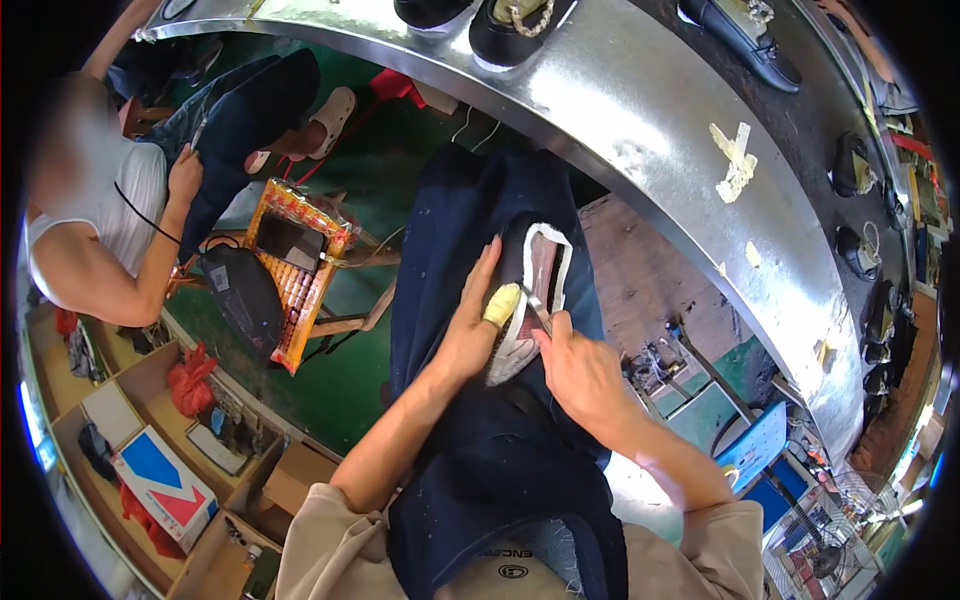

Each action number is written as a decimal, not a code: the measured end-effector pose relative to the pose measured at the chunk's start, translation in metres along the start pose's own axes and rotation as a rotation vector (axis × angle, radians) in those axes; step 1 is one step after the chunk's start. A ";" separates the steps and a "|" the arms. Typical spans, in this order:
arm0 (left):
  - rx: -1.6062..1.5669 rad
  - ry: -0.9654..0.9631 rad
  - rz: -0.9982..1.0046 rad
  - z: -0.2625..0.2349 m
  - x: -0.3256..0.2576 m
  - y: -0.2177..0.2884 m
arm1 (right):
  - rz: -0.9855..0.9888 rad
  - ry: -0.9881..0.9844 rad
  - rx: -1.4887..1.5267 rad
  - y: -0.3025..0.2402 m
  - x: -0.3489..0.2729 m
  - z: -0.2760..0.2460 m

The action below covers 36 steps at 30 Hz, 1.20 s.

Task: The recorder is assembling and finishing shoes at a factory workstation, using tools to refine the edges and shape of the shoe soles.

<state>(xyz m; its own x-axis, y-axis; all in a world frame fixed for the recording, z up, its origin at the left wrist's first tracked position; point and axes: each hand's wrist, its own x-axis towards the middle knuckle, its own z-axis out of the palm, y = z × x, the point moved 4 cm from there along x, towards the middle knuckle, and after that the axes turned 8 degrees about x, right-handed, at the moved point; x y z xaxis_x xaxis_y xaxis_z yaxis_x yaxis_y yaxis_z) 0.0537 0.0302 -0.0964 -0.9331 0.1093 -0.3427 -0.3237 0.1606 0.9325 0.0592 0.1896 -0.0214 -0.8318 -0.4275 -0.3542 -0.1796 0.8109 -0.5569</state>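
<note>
On my lap, over a dark navy apron (440, 260), lies a dark shoe piece (545, 258) with its underside up. A white band runs round its edge, and the middle is brownish. My left hand (462, 335) holds it from the left, fingers along its side; the thumb, wrapped in yellow tape (502, 304), presses on the near half. My right hand (583, 372) is closed round a thin metal tool (537, 306), perhaps a knife, whose blade rests at the underside next to the thumb. Its handle is hidden in my fingers.
A curved metal bench (640, 110) sweeps from the top to the right, with black shoes (510, 32) on it. At left, a seated person (110, 200) works near a bamboo chair (300, 290) holding a phone and dark bag. Wooden compartments (160, 400) stand lower left; a fan (830, 540) lower right.
</note>
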 end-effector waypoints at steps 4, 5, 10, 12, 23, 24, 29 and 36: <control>0.024 -0.114 -0.021 -0.009 0.012 0.003 | 0.125 0.073 0.126 0.012 -0.002 0.009; 0.095 -0.122 -0.010 -0.014 0.015 0.005 | 0.124 0.005 0.281 0.017 -0.002 0.008; 0.248 -0.128 0.044 -0.021 0.021 0.024 | 0.196 -0.290 0.488 0.031 -0.008 -0.033; 0.306 -0.134 0.044 -0.014 0.017 0.028 | 0.134 -0.191 0.353 0.030 -0.002 -0.040; 0.604 -0.022 0.092 -0.012 0.013 0.025 | -0.201 0.116 0.079 0.023 0.059 -0.019; 0.584 -0.052 0.037 -0.013 0.014 0.029 | -0.187 0.046 0.018 0.031 0.058 -0.010; 0.497 -0.074 0.065 -0.011 0.022 0.021 | -0.193 0.079 0.000 0.018 0.058 -0.031; -0.051 -0.099 0.018 -0.017 0.033 -0.006 | 0.084 0.163 0.306 0.040 0.039 -0.027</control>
<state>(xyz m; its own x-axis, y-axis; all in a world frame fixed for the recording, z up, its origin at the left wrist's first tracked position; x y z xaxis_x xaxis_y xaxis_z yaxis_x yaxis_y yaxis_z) 0.0217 0.0168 -0.1113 -0.9196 0.2086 -0.3328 -0.3166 0.1079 0.9424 0.0060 0.2157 -0.0372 -0.9143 -0.2753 -0.2971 0.0375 0.6727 -0.7389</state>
